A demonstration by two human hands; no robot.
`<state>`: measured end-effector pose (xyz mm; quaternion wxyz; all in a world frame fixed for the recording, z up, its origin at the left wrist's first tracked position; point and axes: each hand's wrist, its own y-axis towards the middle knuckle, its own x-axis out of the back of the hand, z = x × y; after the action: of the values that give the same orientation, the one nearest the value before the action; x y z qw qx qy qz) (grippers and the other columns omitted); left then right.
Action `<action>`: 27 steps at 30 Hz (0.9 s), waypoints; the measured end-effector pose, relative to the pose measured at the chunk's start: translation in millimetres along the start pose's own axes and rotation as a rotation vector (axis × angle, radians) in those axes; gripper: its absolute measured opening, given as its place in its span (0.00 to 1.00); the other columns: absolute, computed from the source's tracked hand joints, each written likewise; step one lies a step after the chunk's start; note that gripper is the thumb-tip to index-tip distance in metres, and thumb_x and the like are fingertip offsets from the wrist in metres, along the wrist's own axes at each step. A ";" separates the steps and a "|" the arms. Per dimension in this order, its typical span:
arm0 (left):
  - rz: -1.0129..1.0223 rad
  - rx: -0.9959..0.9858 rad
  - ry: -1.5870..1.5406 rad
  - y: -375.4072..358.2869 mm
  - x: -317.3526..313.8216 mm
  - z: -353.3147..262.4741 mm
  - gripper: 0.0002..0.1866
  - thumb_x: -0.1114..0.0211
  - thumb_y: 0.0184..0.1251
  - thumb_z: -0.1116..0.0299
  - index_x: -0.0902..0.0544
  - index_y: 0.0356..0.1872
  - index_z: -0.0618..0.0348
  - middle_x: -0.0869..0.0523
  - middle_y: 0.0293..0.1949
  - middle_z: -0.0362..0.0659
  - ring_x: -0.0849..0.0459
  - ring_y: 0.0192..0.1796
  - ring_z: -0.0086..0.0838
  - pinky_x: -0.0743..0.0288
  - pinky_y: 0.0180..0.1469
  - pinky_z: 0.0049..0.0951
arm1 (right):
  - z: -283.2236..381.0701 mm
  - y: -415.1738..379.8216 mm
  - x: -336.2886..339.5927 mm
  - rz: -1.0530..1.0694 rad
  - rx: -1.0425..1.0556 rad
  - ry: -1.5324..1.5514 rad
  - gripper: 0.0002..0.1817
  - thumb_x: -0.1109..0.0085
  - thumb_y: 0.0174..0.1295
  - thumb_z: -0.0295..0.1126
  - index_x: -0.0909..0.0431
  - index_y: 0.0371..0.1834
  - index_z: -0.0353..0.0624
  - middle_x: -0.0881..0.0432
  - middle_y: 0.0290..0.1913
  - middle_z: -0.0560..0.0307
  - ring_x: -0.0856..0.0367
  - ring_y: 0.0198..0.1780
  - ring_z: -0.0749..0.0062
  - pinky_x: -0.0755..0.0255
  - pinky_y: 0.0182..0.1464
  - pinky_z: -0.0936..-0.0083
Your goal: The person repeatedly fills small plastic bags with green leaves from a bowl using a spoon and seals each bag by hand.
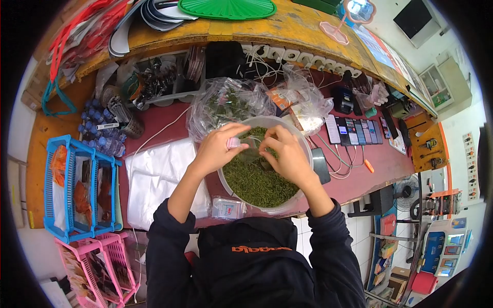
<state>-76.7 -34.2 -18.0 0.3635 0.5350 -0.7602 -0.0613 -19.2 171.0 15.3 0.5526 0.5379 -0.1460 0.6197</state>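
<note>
Dark clothes point(246, 272) sit closest to me, at six o'clock. Far out at nine I see a blue basket point(93, 190), then shiny plastic sheets point(164, 167). At ten, the left hand point(220, 146) seems to pinch a thin, see-through bag point(250, 149) over a pale tub point(277, 209) of green bits point(264, 187). At two, the right hand point(285, 156) curls its fingers by the bag; I can't tell if they grip it. Phones point(353, 131) lie farther out. I think the bag is light, soft and slippery, so I'd hold its edge.
</note>
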 end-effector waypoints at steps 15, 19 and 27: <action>0.071 0.321 -0.708 -14.3 -20.6 -36.2 0.07 0.33 0.65 0.74 0.13 0.40 0.66 0.12 0.34 0.41 0.18 0.33 0.18 0.25 0.37 0.19 | 7.7 -42.4 18.5 -0.212 -0.356 0.669 0.05 0.36 0.57 0.23 0.22 0.28 0.35 0.20 0.26 0.58 0.25 0.27 0.76 0.32 0.32 0.79; 0.008 0.218 -0.567 -18.7 -24.3 -41.8 0.05 0.32 0.63 0.76 0.13 0.37 0.66 0.14 0.30 0.42 0.18 0.32 0.20 0.27 0.37 0.21 | 13.9 -45.5 20.8 -0.194 -0.296 0.558 0.04 0.38 0.57 0.21 0.23 0.27 0.35 0.22 0.25 0.56 0.26 0.25 0.73 0.33 0.30 0.78; 0.036 0.121 -0.511 -22.4 -27.0 -56.0 0.04 0.31 0.60 0.77 0.14 0.34 0.66 0.14 0.30 0.44 0.17 0.32 0.24 0.26 0.36 0.23 | 33.2 -38.1 24.7 -0.213 -0.224 0.466 0.03 0.35 0.53 0.21 0.21 0.27 0.37 0.20 0.26 0.55 0.20 0.27 0.70 0.29 0.30 0.77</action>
<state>-20.4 -3.9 -1.1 0.1281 0.5093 -0.8390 -0.1425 34.4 171.4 32.5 0.6892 0.3288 -0.0250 0.6452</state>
